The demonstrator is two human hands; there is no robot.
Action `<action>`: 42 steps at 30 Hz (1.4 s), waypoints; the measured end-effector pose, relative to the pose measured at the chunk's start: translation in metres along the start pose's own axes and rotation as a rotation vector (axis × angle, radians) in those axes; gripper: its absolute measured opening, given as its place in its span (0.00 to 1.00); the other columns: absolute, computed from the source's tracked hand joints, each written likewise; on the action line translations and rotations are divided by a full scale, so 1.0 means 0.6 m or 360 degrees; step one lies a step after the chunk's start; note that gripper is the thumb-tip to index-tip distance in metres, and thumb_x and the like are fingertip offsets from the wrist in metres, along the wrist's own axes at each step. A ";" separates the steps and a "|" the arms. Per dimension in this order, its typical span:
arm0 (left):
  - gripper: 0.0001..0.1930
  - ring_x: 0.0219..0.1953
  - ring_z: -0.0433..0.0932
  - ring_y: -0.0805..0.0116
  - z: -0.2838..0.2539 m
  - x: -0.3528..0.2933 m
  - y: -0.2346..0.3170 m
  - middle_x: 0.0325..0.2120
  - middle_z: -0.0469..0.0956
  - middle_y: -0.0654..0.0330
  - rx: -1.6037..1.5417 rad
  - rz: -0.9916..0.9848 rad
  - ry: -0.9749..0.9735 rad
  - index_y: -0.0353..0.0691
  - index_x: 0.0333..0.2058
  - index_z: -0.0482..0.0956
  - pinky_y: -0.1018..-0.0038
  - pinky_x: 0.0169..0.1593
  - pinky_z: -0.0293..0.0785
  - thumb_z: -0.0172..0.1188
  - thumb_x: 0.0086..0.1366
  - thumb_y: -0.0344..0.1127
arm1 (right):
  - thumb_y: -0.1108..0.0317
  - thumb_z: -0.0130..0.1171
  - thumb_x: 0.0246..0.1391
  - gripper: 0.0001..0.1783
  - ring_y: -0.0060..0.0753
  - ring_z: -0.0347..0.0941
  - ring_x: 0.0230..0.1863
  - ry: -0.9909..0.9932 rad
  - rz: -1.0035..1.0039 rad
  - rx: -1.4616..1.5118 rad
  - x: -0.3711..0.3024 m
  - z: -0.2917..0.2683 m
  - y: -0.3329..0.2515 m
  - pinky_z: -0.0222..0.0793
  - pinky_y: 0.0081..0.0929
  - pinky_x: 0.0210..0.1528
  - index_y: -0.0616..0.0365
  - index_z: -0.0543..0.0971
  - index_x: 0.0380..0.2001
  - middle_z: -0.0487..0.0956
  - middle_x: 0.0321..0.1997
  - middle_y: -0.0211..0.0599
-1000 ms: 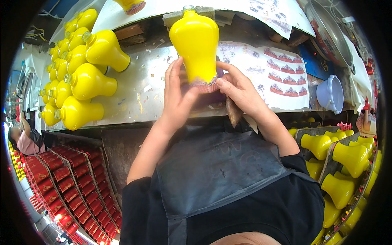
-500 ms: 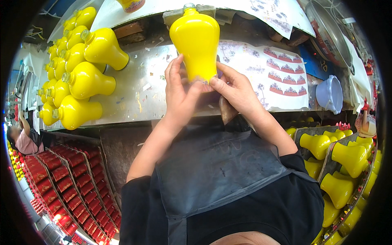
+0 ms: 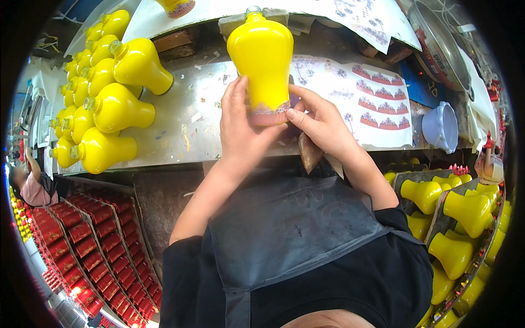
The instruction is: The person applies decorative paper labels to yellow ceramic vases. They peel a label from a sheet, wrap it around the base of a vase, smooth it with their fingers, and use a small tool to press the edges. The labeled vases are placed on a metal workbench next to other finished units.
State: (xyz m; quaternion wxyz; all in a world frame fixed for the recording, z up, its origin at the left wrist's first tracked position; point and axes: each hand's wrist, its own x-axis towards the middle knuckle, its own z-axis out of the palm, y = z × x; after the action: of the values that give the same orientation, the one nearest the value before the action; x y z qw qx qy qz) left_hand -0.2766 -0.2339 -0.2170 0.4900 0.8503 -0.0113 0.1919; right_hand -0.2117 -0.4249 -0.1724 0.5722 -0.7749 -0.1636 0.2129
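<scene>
A yellow bottle lay between the two hands above the middle of the counter, its neck pointing to the counter's far side. The left hand cradled it, fingers close together along its side, thumb by the base. The right hand pinched the patterned band there between thumb and fingers. A brown piece hung below the right palm; whether it was gripped was unclear. Stacked bottles filled the counter's left, a printed sheet its right half, a lilac bucket its right end.
</scene>
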 end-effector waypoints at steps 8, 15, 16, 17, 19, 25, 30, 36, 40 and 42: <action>0.48 0.64 0.68 0.48 0.004 0.001 0.010 0.64 0.61 0.42 -0.0240 -0.0021 0.0058 0.33 0.71 0.53 0.57 0.66 0.67 0.72 0.58 0.35 | 0.58 0.73 0.52 0.31 0.30 0.79 0.33 0.0236 -0.0057 -0.0276 0.018 -0.003 -0.022 0.75 0.28 0.38 0.63 0.76 0.54 0.81 0.33 0.38; 0.41 0.62 0.67 0.54 0.010 0.012 0.010 0.64 0.60 0.46 -0.0351 -0.0124 0.0114 0.32 0.70 0.54 0.60 0.66 0.68 0.65 0.64 0.34 | 0.61 0.71 0.56 0.28 0.17 0.75 0.32 0.0349 -0.0084 -0.0093 0.046 0.006 -0.014 0.71 0.19 0.34 0.62 0.74 0.55 0.79 0.31 0.30; 0.40 0.63 0.66 0.57 0.008 0.011 0.009 0.65 0.58 0.49 -0.0393 -0.0157 0.0090 0.33 0.71 0.53 0.61 0.66 0.68 0.63 0.66 0.33 | 0.61 0.71 0.56 0.28 0.18 0.76 0.33 0.0341 -0.0052 0.0040 0.045 0.006 -0.014 0.72 0.19 0.35 0.63 0.74 0.56 0.79 0.31 0.31; 0.38 0.63 0.65 0.61 0.007 0.009 0.009 0.66 0.57 0.52 -0.0437 -0.0191 0.0065 0.34 0.72 0.52 0.62 0.66 0.69 0.60 0.68 0.32 | 0.61 0.70 0.57 0.29 0.18 0.76 0.33 0.0282 0.0000 0.0071 0.042 0.004 -0.015 0.72 0.20 0.36 0.63 0.74 0.57 0.79 0.31 0.31; 0.37 0.62 0.67 0.55 0.012 0.005 0.011 0.64 0.60 0.47 -0.0617 -0.0269 0.0143 0.32 0.70 0.56 0.60 0.66 0.66 0.62 0.67 0.34 | 0.60 0.69 0.59 0.31 0.20 0.77 0.35 0.0172 0.0107 0.0130 0.033 0.001 -0.017 0.73 0.21 0.37 0.63 0.73 0.60 0.79 0.31 0.31; 0.34 0.61 0.68 0.57 0.015 0.004 0.007 0.63 0.63 0.46 -0.0266 -0.0080 0.0171 0.31 0.69 0.59 0.62 0.64 0.68 0.61 0.69 0.35 | 0.57 0.63 0.66 0.31 0.21 0.77 0.37 0.0176 0.0053 -0.0174 0.037 0.005 -0.006 0.74 0.21 0.42 0.66 0.72 0.64 0.81 0.34 0.32; 0.34 0.59 0.69 0.62 -0.001 -0.003 0.000 0.63 0.64 0.51 -0.0704 -0.0290 0.0072 0.34 0.71 0.59 0.66 0.62 0.70 0.59 0.70 0.34 | 0.56 0.62 0.65 0.32 0.31 0.83 0.39 0.0037 -0.0003 0.0196 0.030 0.002 0.014 0.78 0.31 0.43 0.65 0.73 0.65 0.85 0.37 0.40; 0.33 0.58 0.68 0.65 0.004 -0.008 -0.002 0.63 0.64 0.53 -0.0720 -0.0233 0.0061 0.35 0.72 0.60 0.67 0.63 0.69 0.58 0.71 0.35 | 0.57 0.65 0.64 0.32 0.24 0.81 0.33 -0.0062 0.0133 0.0119 0.012 0.006 0.009 0.78 0.26 0.38 0.64 0.74 0.65 0.84 0.34 0.37; 0.33 0.58 0.68 0.64 0.003 -0.007 -0.006 0.64 0.64 0.53 -0.0700 -0.0228 0.0062 0.35 0.71 0.60 0.66 0.64 0.68 0.58 0.71 0.36 | 0.56 0.65 0.63 0.32 0.23 0.80 0.32 -0.0037 0.0164 0.0068 0.012 0.011 -0.002 0.77 0.25 0.37 0.64 0.74 0.65 0.83 0.33 0.37; 0.33 0.59 0.68 0.63 0.003 -0.008 -0.006 0.64 0.63 0.53 -0.0717 -0.0238 0.0062 0.35 0.71 0.60 0.65 0.64 0.68 0.58 0.71 0.36 | 0.56 0.64 0.64 0.32 0.23 0.80 0.32 -0.0032 0.0150 0.0032 0.011 0.011 -0.004 0.77 0.25 0.37 0.63 0.74 0.65 0.84 0.33 0.37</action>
State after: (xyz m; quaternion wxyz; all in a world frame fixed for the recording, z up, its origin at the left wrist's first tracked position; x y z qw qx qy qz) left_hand -0.2797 -0.2340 -0.2225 0.6802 0.7142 0.0185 0.1639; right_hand -0.2096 -0.4153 -0.1726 0.5677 -0.7737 -0.1304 0.2490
